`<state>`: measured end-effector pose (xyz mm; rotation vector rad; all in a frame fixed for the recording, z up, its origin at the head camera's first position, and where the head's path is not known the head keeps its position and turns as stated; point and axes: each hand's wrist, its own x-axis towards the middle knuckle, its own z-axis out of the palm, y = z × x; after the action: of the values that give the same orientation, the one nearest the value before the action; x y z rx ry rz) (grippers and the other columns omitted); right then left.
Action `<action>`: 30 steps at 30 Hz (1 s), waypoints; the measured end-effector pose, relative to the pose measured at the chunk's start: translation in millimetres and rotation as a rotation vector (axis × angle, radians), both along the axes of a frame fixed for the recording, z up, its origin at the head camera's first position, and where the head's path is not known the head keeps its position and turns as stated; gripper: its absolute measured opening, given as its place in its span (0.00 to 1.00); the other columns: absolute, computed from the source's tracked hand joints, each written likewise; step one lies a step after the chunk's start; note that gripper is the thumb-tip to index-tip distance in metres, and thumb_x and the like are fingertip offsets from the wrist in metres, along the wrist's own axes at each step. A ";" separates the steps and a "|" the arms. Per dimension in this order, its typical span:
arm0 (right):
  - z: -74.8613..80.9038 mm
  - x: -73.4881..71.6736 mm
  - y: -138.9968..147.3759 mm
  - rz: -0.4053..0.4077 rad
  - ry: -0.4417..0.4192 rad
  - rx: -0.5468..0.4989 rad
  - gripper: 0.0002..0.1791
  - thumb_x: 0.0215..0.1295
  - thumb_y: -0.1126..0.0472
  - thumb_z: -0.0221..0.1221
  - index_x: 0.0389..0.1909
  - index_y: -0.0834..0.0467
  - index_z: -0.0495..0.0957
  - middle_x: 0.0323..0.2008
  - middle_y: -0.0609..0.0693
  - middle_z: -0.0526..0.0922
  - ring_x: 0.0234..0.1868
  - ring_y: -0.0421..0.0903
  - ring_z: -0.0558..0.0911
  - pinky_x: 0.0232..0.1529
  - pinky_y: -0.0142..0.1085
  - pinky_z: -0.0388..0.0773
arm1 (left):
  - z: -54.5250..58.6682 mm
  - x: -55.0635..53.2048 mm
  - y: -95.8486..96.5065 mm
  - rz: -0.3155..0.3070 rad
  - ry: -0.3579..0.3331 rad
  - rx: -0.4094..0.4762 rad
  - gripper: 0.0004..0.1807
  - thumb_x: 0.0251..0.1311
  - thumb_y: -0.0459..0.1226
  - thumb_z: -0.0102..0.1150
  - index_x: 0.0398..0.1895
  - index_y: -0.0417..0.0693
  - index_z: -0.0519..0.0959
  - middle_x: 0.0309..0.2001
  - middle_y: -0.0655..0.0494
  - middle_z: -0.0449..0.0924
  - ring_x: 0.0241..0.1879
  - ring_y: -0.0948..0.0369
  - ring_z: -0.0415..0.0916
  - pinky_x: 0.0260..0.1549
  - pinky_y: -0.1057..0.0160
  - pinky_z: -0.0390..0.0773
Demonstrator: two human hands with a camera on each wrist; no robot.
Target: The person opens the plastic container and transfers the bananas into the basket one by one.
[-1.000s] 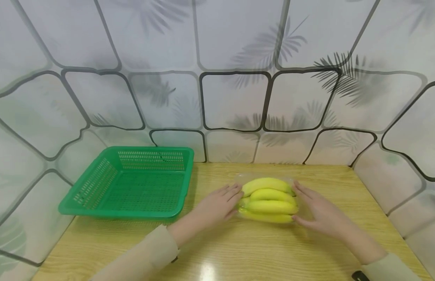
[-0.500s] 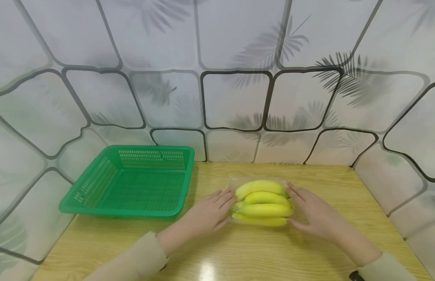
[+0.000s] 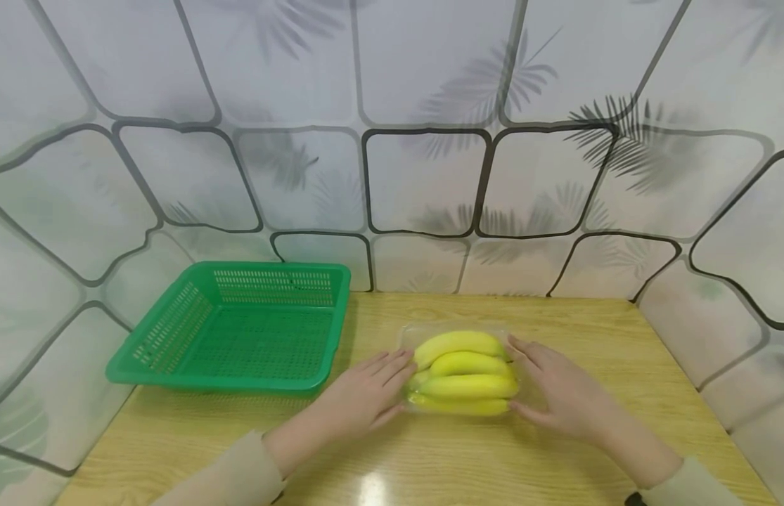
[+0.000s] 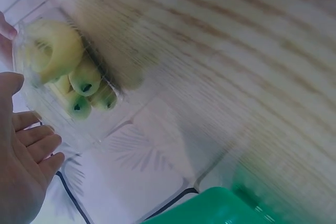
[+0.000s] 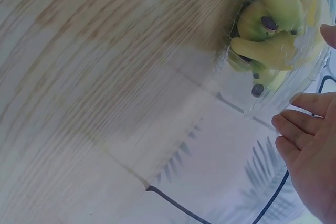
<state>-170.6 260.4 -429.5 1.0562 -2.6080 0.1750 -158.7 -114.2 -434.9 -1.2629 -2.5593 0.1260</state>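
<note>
A clear plastic box [image 3: 423, 328] of yellow bananas [image 3: 469, 365] lies on the wooden table in the head view. My left hand [image 3: 371, 392] touches its left end with fairly straight fingers, thumb towards the near corner. At the opposite end, the fingertips of my right hand [image 3: 559, 393] rest against the box, thumb apart from the fingers. Dark-tipped ends of the bananas [image 4: 79, 106] show through the plastic in the left wrist view. In the right wrist view the box's corner [image 5: 257, 106] sits beside my loosely bent fingers.
To the left, a green plastic basket [image 3: 259, 385] with slotted walls stands on the wooden table [image 3: 429, 464], nothing in it. A patterned wall [image 3: 423, 183] with black lines and leaf prints closes off the back and both sides.
Both hands and the box of bananas between them have moved left and a little nearer to me. The green basket stays in place.
</note>
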 end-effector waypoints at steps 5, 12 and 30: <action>-0.7 3.5 -3.9 0.015 0.010 0.001 0.46 0.66 0.39 0.70 0.74 0.67 0.70 0.70 0.64 0.77 0.63 0.65 0.82 0.62 0.61 0.83 | -2.5 3.9 -6.7 -0.018 0.032 0.007 0.34 0.79 0.53 0.52 0.78 0.42 0.68 0.78 0.44 0.70 0.78 0.51 0.69 0.78 0.52 0.69; -0.1 8.7 -8.8 0.040 0.070 0.007 0.45 0.68 0.35 0.67 0.71 0.67 0.74 0.68 0.62 0.79 0.62 0.63 0.82 0.63 0.60 0.82 | -4.0 8.9 -13.7 -0.035 0.064 0.029 0.35 0.77 0.53 0.57 0.77 0.42 0.70 0.76 0.44 0.72 0.76 0.51 0.71 0.77 0.52 0.69; 4.0 15.4 -17.6 0.090 0.153 0.064 0.40 0.68 0.35 0.66 0.67 0.64 0.78 0.64 0.59 0.82 0.62 0.56 0.83 0.65 0.57 0.82 | -3.0 20.0 -24.0 -0.039 0.113 0.038 0.36 0.73 0.54 0.61 0.76 0.42 0.71 0.76 0.45 0.73 0.75 0.52 0.73 0.75 0.53 0.72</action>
<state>-155.2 242.7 -425.5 1.1623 -2.4467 0.0295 -138.7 -138.2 -437.9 -1.2536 -2.4296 0.1353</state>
